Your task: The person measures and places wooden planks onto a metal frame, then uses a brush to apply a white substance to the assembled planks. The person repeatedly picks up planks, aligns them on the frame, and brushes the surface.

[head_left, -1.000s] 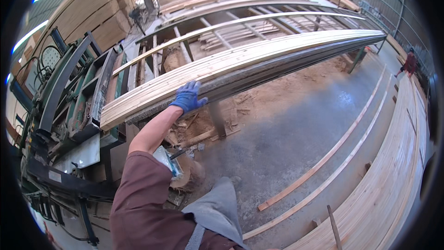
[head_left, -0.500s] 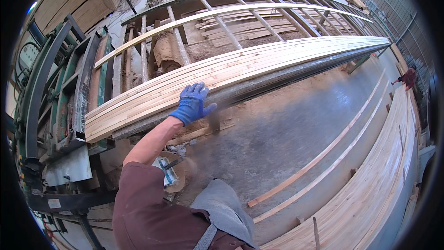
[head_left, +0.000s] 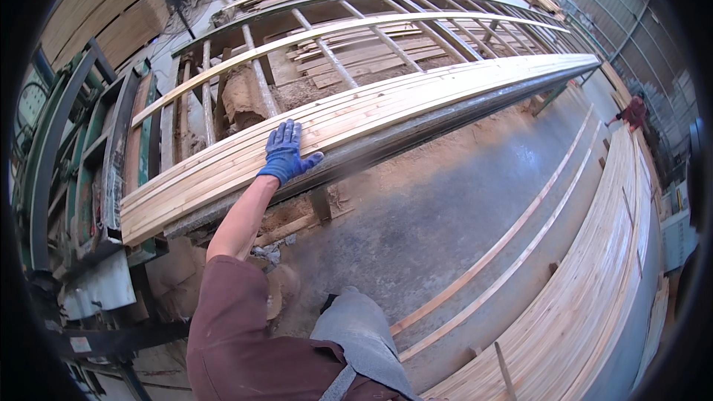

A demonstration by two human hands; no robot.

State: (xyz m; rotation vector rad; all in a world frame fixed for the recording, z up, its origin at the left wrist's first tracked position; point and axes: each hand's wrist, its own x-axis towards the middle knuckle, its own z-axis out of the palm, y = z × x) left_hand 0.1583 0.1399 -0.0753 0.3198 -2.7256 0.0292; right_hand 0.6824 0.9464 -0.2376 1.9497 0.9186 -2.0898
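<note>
My left hand (head_left: 286, 152), in a blue glove, lies flat with palm down on a row of long pale wooden planks (head_left: 445, 89). Its fingers are spread and the thumb hangs over the near edge. The planks rest side by side on a long metal rail (head_left: 460, 120) that runs from lower left to upper right. My bare forearm and maroon sleeve (head_left: 223, 312) reach up to it from the lower edge. My right hand is out of the picture.
A green machine (head_left: 74, 171) stands at the left. Behind the planks is a metal rack (head_left: 327, 52) with one plank across it and scraps below. A wide stack of boards (head_left: 594, 289) fills the right. Two thin strips (head_left: 505, 245) lie on the sawdusty concrete floor. A person in red (head_left: 633, 113) stands far right.
My gloved left hand went from gripping the near edge of the planks to lying flat on top of them. The view has tilted down and closer.
</note>
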